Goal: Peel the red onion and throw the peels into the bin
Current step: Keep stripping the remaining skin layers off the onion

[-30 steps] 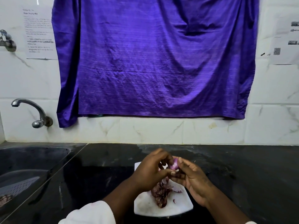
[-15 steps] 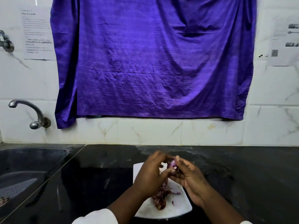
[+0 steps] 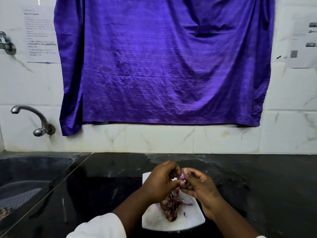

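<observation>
While onion [image 3: 182,178] held above, plate [image 3: 154,219] w/ peels [image 3: 171,207]

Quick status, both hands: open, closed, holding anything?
Left hand: closed, fingertips pinching the red onion.
Right hand: closed, gripping the same onion above the white board.

red onion [image 3: 182,178] mostly hidden, wall notice [image 3: 40,36] illegible

White sleeves [image 3: 101,226], forearms [image 3: 130,208] bare.
</observation>
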`<action>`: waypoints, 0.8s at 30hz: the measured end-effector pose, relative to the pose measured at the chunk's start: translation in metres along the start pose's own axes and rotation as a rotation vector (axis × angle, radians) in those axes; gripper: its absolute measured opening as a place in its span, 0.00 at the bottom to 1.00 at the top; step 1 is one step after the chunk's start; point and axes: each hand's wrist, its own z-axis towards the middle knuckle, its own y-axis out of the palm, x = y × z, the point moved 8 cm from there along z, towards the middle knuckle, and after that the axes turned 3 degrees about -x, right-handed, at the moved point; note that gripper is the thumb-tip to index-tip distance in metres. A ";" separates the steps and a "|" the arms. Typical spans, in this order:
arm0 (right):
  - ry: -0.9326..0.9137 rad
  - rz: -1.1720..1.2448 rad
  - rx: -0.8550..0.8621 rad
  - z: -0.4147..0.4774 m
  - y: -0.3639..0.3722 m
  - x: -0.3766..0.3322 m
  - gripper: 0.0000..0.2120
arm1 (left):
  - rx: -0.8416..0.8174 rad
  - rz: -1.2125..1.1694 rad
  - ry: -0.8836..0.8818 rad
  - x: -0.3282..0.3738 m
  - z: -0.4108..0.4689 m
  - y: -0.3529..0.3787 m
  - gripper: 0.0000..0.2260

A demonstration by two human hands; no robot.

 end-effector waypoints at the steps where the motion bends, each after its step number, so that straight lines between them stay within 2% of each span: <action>1: 0.003 -0.011 -0.001 0.000 0.000 0.000 0.12 | -0.023 -0.006 -0.009 -0.001 0.001 0.000 0.09; 7: 0.004 -0.050 0.006 -0.001 0.002 0.000 0.13 | -0.135 -0.041 -0.061 -0.007 0.003 0.004 0.07; 11: 0.030 0.042 0.079 0.000 -0.004 0.007 0.18 | -0.143 0.022 -0.057 -0.005 0.001 0.006 0.09; 13: 0.039 0.084 0.122 0.001 -0.009 0.010 0.18 | -0.098 0.032 -0.062 -0.007 -0.003 0.010 0.10; 16: 0.049 0.080 0.116 -0.002 -0.007 0.013 0.17 | 0.090 -0.042 -0.099 -0.013 -0.012 0.006 0.09; 17: 0.052 0.078 0.109 -0.003 -0.005 0.014 0.17 | 0.122 -0.070 -0.113 -0.015 -0.014 0.005 0.12; 18: 0.054 0.079 0.105 -0.004 -0.004 0.016 0.18 | 0.136 -0.094 -0.110 -0.015 -0.014 0.007 0.15; 24: 0.088 0.168 0.053 -0.008 0.003 0.015 0.16 | 0.187 -0.122 -0.059 -0.010 -0.015 0.004 0.11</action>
